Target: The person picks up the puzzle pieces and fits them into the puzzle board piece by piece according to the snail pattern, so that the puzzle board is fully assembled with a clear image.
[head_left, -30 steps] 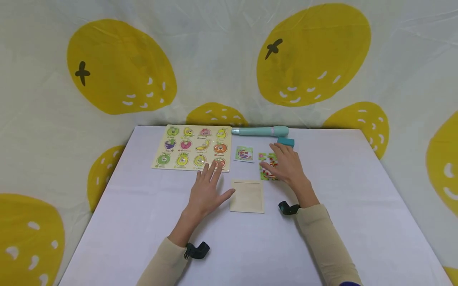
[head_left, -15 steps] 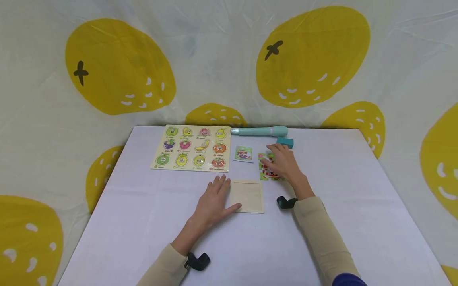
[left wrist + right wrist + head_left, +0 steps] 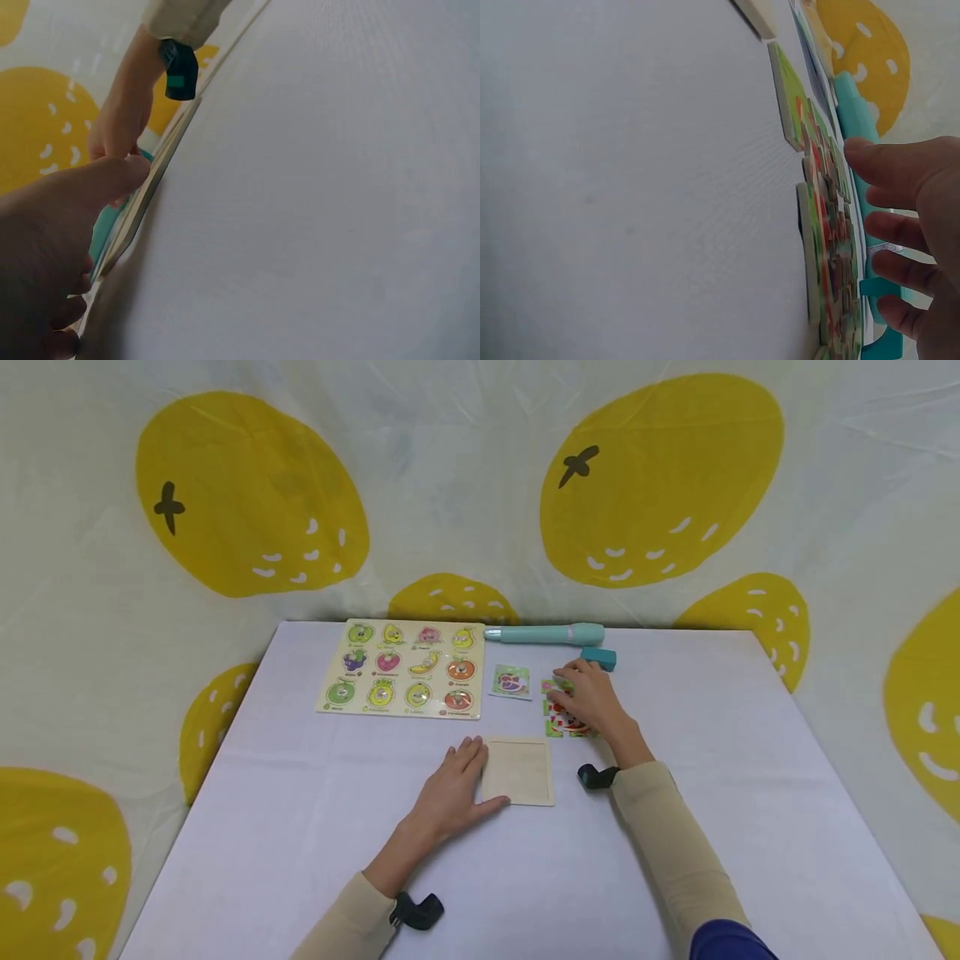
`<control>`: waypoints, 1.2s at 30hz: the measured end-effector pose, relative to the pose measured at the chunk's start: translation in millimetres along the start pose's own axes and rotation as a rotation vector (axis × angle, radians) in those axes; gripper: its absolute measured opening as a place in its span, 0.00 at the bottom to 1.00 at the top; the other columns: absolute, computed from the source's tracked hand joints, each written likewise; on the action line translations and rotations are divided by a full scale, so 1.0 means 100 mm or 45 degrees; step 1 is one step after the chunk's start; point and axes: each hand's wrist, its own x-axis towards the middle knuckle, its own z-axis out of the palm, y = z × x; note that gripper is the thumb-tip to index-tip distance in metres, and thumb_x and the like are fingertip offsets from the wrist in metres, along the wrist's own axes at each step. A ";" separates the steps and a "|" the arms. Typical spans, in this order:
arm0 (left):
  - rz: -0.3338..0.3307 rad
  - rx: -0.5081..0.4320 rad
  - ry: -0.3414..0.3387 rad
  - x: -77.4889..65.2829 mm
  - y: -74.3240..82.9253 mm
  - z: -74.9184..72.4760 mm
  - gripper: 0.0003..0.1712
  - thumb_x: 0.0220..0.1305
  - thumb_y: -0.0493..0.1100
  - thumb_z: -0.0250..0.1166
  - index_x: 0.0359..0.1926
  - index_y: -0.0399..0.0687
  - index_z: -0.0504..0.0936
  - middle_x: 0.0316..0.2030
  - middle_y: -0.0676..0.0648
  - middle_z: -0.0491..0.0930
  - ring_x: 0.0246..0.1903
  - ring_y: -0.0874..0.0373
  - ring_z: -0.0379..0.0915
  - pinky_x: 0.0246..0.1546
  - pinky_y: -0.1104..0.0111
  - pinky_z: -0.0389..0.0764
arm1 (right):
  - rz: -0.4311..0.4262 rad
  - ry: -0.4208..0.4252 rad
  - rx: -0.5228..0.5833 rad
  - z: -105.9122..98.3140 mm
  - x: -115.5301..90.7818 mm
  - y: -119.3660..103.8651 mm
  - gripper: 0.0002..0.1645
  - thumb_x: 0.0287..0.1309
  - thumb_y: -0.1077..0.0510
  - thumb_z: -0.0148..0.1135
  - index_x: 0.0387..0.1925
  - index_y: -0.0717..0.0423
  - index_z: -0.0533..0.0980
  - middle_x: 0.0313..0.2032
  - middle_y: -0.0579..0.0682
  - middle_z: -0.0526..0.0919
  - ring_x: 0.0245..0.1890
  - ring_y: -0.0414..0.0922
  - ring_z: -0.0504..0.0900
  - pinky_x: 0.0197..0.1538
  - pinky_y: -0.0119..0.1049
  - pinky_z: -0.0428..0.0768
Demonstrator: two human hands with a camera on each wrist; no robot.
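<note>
Pale wooden square tray (image 3: 519, 770): light, stiff; left hand (image 3: 453, 789) rests flat at its edge, grip relaxed. Right hand (image 3: 592, 697), fingers curled, touches thin colourful puzzle pieces (image 3: 558, 720); hold cannot be told.

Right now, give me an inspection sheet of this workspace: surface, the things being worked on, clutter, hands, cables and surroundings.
Surface: white table, flat and plain.
Job's things: blank pale wooden square tray near the middle; loose red-and-green picture puzzle pieces to its right, farther back.
Clutter: wooden fruit peg puzzle board at the back left; small square picture card; long teal pen-shaped device; small teal block.
Hands: left hand rests flat against the tray's left edge; right hand lies over the puzzle pieces with curled fingers, grip cannot be told.
Cables: nothing seen.
Surroundings: white backdrop printed with large yellow fruit shapes behind and beside the table.
</note>
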 end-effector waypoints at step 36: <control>0.072 0.038 0.052 0.01 -0.02 0.07 0.50 0.53 0.73 0.58 0.64 0.39 0.68 0.67 0.43 0.64 0.69 0.50 0.57 0.70 0.58 0.61 | 0.065 -0.043 0.231 0.01 0.10 -0.01 0.22 0.58 0.49 0.62 0.50 0.55 0.75 0.39 0.52 0.79 0.40 0.49 0.70 0.42 0.43 0.72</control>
